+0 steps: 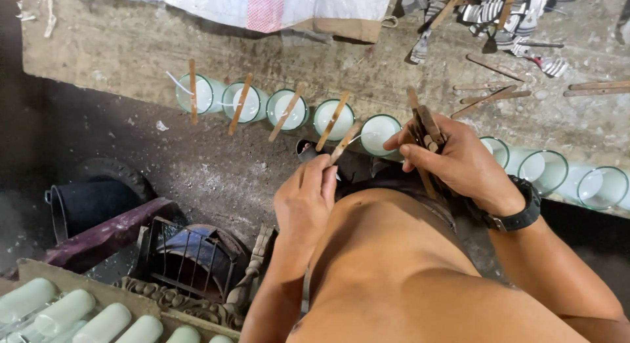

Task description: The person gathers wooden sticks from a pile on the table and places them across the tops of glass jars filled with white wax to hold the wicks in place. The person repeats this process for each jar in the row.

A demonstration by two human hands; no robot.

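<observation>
head view: one view only
left hand (pixel 305 199): fingers pinch a single wooden stick (pixel 344 143), tip over the wax-filled glass (pixel 379 134) near the ledge (pixel 131 48) front edge
right hand (pixel 459 162): fingers clenched on a bundle of sticks (pixel 426 130)
row: four glasses (pixel 266 105) along the ledge edge, sticks across rims
wick: probably under the stick, unclear

Bare arms w/ no sleeves, torso bare too, black wristwatch (pixel 518 208) w/ chunky strap on right wrist.
</observation>
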